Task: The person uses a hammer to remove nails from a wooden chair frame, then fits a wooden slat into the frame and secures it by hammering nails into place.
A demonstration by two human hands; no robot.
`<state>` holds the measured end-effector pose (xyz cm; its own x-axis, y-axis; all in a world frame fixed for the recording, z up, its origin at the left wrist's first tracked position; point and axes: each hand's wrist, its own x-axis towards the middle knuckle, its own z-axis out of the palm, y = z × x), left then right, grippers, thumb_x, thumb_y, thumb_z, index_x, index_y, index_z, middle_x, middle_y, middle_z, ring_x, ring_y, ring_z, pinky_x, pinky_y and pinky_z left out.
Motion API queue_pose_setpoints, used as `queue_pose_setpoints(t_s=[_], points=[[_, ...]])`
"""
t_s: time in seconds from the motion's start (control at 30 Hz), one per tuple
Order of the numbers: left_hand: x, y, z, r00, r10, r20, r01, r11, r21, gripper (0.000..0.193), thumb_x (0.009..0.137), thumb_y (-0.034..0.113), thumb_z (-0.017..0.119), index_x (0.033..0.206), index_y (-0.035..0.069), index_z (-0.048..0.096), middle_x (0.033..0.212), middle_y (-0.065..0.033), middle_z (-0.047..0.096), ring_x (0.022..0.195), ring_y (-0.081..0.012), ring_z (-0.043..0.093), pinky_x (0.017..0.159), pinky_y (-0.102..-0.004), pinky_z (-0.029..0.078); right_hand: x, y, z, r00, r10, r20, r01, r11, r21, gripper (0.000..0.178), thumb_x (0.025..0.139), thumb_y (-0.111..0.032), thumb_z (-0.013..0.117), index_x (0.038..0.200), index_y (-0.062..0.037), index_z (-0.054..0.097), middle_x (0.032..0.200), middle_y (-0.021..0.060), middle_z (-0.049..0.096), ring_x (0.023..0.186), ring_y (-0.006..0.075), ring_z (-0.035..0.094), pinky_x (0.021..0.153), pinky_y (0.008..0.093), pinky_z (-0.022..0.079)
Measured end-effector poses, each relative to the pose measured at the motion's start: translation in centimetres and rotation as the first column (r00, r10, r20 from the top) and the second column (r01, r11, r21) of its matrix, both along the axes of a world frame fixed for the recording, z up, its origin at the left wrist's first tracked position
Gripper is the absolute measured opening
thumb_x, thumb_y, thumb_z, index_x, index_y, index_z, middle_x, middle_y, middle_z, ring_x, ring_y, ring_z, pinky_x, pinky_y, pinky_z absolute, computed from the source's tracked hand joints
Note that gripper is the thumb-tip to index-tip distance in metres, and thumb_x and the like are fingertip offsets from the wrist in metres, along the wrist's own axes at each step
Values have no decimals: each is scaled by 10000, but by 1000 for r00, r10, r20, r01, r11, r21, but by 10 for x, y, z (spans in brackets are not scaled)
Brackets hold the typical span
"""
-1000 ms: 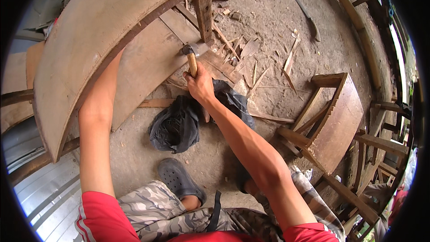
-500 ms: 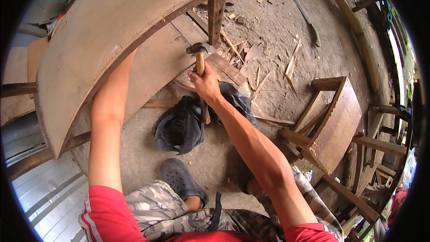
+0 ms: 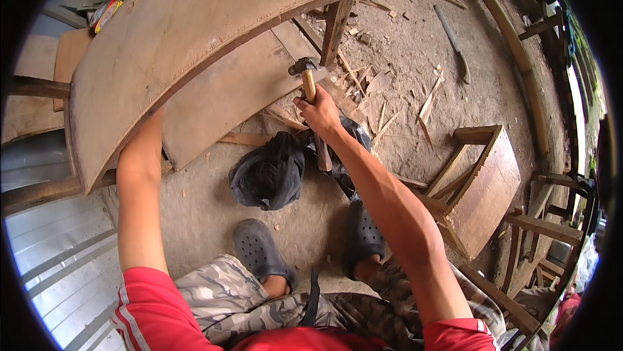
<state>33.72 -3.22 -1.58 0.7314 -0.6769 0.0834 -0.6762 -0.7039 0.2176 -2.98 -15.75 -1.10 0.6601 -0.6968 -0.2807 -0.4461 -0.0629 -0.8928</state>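
Note:
My right hand (image 3: 321, 114) is closed around the wooden handle of a claw hammer (image 3: 309, 85), whose dark head points away from me. The handle's lower end shows below my wrist. My left forearm (image 3: 139, 188) reaches under a curved wooden tabletop (image 3: 195, 33), which hides that hand; whatever it touches or holds is out of sight. A wooden leg (image 3: 336, 26) stands at the tabletop's far end, beyond the hammer head. Below the top lies a flat wooden panel (image 3: 227, 88), partly covered by it.
Black plastic bags (image 3: 269, 172) lie on the floor between my feet and the hammer. A long knife (image 3: 452, 42) rests at the far right, beyond scattered wood scraps (image 3: 383, 85). An open wooden box frame (image 3: 483, 185) stands right of my right arm. Corrugated metal sheeting (image 3: 68, 253) is at the left.
The view has shifted, so most things sit further right. My left arm has moved left along the tabletop's edge. My right hand keeps its grip on the hammer, which looks slightly more tilted.

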Motion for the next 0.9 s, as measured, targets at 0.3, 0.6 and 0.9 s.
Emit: queue_pose_setpoints(t_s=[0.3, 0.6, 0.9], points=[[-101, -13, 1, 920, -302, -250, 180, 892, -416, 380, 989, 290, 614, 1331, 123, 617, 1270, -120, 674, 1216, -274, 617, 1067, -391, 455, -21, 2, -7, 982, -180, 64, 180, 984, -2, 331, 851, -244, 733, 1085, -36, 624, 902, 174, 688, 853, 313, 672, 773, 423, 506], [-238, -52, -8, 908, -280, -312, 80, 846, -527, 212, 900, 273, 733, 1064, 141, 757, 1044, -98, 726, 1037, -271, 667, 922, -375, 514, -35, 13, -18, 904, -407, 132, 366, 895, 255, 237, 871, -164, 707, 1055, -35, 633, 888, 127, 692, 771, 227, 687, 711, 367, 534], [-238, -56, -17, 939, -252, -236, 61, 794, -605, 172, 882, 275, 746, 980, 136, 770, 963, -95, 729, 954, -276, 668, 862, -385, 519, -42, 11, -18, 882, -436, 178, 364, 871, 331, 208, 945, -133, 682, 1077, -5, 585, 916, 74, 641, 762, 167, 673, 617, 305, 595]])
